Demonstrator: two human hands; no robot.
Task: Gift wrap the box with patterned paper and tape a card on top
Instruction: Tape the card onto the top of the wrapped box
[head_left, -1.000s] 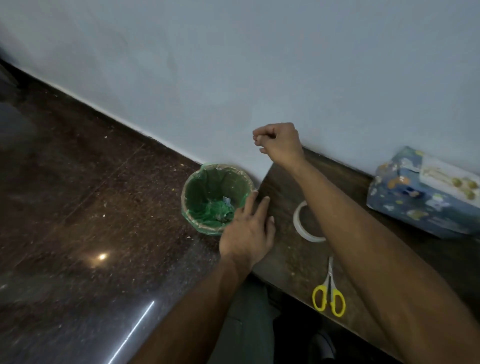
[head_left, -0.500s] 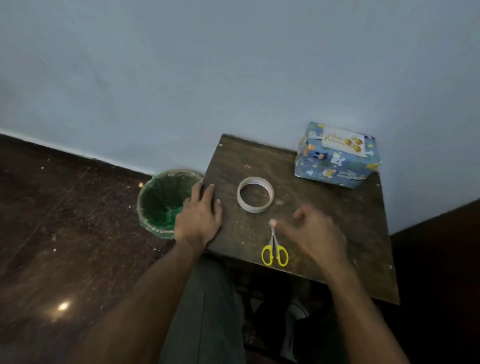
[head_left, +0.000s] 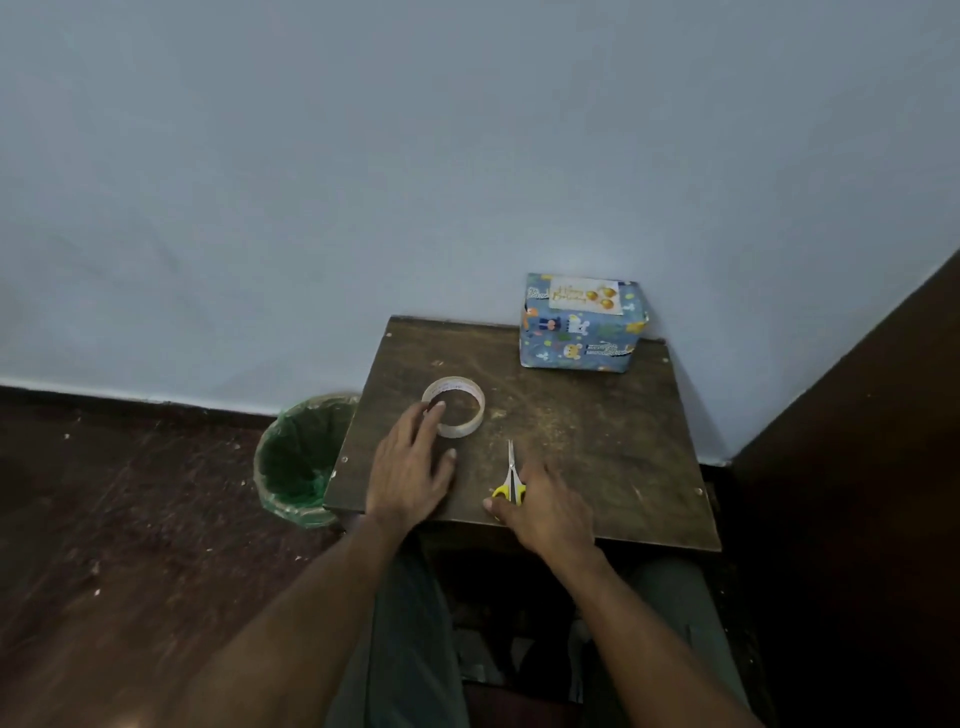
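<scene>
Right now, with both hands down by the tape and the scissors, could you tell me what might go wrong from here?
The right hand covers the yellow handles of the scissors near the table front edge; a careless sweep could push them off.

The left hand touches the tape roll with its fingertips; a nudge might roll it toward the bin.

The wrapped box with its card sits at the far corner, apparently safe.

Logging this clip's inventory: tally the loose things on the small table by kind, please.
Wrapped gift box with card on top: 1
Tape roll: 1
Yellow-handled scissors: 1
Total: 3
</scene>
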